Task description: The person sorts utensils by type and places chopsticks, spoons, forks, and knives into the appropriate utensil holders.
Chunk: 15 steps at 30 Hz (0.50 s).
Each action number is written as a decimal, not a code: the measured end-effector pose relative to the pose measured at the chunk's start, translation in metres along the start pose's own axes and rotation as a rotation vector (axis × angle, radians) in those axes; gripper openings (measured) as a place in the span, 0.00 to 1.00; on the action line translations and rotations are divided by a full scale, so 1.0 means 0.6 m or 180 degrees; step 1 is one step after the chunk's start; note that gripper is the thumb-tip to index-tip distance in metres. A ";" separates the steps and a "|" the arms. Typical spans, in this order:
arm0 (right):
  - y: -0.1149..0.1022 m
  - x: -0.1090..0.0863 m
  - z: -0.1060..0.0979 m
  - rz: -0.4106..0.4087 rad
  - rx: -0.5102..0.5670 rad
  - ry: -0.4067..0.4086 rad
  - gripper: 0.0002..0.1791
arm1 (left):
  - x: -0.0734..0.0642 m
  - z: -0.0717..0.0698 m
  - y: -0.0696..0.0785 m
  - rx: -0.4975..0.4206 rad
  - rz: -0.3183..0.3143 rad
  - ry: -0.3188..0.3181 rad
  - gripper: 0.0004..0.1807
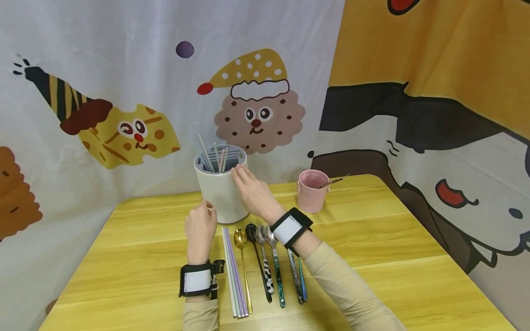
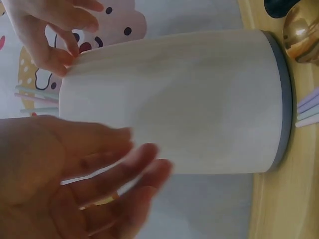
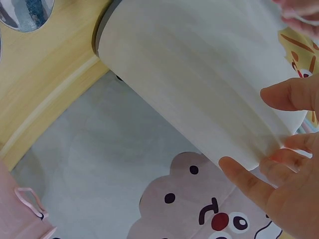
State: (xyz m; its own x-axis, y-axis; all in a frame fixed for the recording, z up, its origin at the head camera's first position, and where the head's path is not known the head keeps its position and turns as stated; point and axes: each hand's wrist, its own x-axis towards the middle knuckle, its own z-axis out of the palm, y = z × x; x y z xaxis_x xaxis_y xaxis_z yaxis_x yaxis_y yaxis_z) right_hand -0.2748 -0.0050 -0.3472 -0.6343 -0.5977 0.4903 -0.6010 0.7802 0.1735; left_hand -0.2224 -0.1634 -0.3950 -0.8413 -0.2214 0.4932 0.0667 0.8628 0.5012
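Observation:
A tall white canister (image 1: 223, 195) with a grey base stands upright at the back of the table, several thin chopsticks (image 1: 207, 154) leaning inside it. At its top edge, my right hand (image 1: 253, 191) touches the rim with fingers extended; in the right wrist view the thumb (image 3: 284, 94) stands away from them. Beside the canister's lower left is my left hand (image 1: 201, 225), fingers loosely bent with nothing between them. That left hand (image 2: 94, 174) overlaps the canister's side in the left wrist view.
In front of the canister lie pastel chopsticks (image 1: 235, 271), a gold spoon (image 1: 240, 239), a black spoon (image 1: 251, 233) and several pattern-handled utensils (image 1: 278, 276). Right of them stands a pink bucket (image 1: 313, 197) with thin utensils in it. A printed curtain (image 1: 157, 82) hangs behind the table.

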 end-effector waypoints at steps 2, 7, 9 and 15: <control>0.000 -0.001 0.001 -0.0016 -0.0005 0.0011 0.34 | -0.003 -0.003 -0.002 0.0057 -0.0043 -0.0251 0.07; 0.001 -0.001 0.002 -0.0051 -0.0014 0.0078 0.34 | -0.008 -0.007 -0.006 0.0218 -0.0116 -0.0953 0.04; 0.002 -0.001 0.002 -0.0064 -0.0012 0.0100 0.34 | -0.009 -0.004 -0.008 0.0258 -0.0163 -0.1265 0.08; 0.002 -0.001 0.003 -0.0072 0.0010 0.0097 0.34 | -0.019 0.008 -0.012 0.0242 -0.0479 -0.2155 0.17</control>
State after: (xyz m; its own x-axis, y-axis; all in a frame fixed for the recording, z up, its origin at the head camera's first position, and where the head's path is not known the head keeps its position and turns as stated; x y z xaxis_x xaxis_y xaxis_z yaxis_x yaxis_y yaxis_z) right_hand -0.2758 -0.0039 -0.3487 -0.6056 -0.6091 0.5122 -0.6165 0.7660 0.1820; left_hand -0.2160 -0.1649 -0.4076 -0.9894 -0.0301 -0.1420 -0.0937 0.8798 0.4660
